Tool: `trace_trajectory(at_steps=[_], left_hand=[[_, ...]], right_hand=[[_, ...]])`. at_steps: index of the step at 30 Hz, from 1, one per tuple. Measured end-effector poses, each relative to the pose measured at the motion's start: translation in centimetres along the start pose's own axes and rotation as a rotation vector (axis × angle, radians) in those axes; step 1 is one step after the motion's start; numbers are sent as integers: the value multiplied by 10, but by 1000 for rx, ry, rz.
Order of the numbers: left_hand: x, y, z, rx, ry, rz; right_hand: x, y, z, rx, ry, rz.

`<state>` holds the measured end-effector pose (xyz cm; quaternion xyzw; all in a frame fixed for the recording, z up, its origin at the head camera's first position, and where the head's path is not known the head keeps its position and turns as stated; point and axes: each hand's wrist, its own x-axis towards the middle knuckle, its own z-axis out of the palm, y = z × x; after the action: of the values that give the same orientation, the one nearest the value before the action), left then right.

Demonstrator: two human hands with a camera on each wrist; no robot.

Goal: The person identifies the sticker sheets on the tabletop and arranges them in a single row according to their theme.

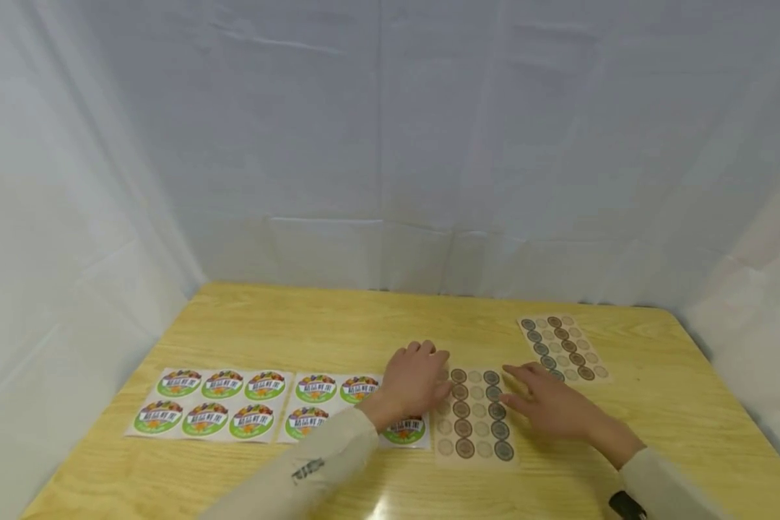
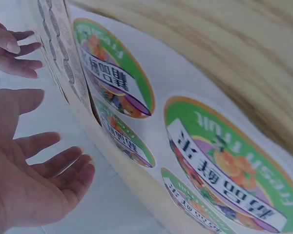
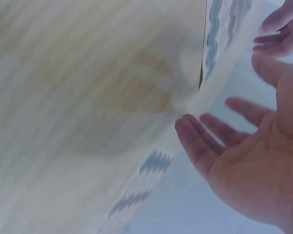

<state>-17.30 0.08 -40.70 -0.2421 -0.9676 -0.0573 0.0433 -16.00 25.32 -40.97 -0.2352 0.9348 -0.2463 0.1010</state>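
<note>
A tan sheet of small round stickers (image 1: 474,420) lies flat on the wooden table between both hands. At its left edge is my left hand (image 1: 417,379), loosely bent, with part of a fruit sticker sheet (image 1: 307,401) beneath the hand and forearm. My right hand (image 1: 551,402) is at the tan sheet's right edge, fingers spread and relaxed. Both palms look bare in the wrist views, where the left hand (image 2: 31,170) and right hand (image 3: 254,161) hold nothing. Whether the fingertips touch the sheet cannot be made out.
Another fruit sticker sheet (image 1: 206,404) lies at the left of the table (image 1: 325,325). Farther back on the right is a second tan sheet of round stickers (image 1: 564,347), lying at a slant. A white curtain (image 1: 377,144) hangs behind the table and along both sides.
</note>
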Motion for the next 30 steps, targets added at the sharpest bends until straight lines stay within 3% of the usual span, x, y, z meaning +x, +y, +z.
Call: trace_trajectory(at_steps=[6,13,18,24,30], left_hand=[[8,4,-1,-87,14,4],[17,13,-5,100,-20,12],[27,16,-3,146,-34,33],[51,21,7,163,-34,35],[70,36,19,64,-71,50]], right_hand=[[-8,17,-25,-3,-41,-42],[-13,44,-44,-142,62,-67],[-12,65,-48,-236,86,-50],[-5,92,-52,-181,98,-23],[6,122,-58,-89,120,-7]])
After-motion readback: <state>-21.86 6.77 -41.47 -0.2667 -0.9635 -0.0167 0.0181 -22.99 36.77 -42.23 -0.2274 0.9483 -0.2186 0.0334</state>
